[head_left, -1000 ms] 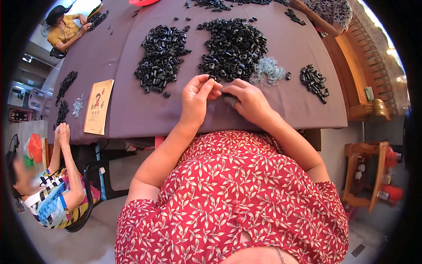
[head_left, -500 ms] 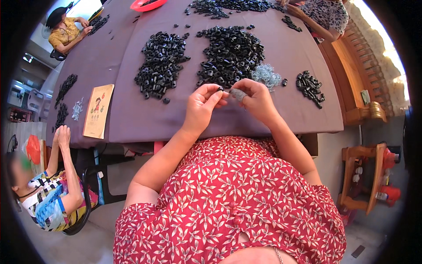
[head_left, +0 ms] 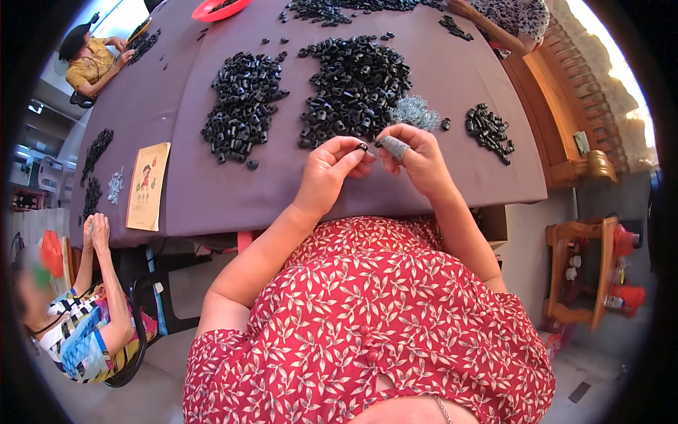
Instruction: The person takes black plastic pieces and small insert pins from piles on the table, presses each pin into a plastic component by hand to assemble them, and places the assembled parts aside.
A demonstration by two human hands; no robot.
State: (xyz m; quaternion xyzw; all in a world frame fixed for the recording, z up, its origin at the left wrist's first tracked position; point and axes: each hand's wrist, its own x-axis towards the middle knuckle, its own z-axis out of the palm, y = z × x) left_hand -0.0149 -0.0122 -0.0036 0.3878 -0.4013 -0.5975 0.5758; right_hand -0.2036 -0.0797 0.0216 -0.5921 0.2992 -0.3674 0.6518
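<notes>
On the purple table I count three main heaps of small black parts: a large heap at its middle, a second heap left of that, and a small heap toward the table's right edge. There is one grey wiry clump, one red tray at the far edge, and one paper booklet near the left edge. Three other people sit around the table.

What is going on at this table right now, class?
A person in a red leaf-patterned top sits at a purple-covered table heaped with small black parts. The left hand pinches one small black piece at its fingertips, while the right hand holds a small grey piece right beside it. Piles of black parts and a silvery heap lie just beyond. Other people sit around the table.
</notes>
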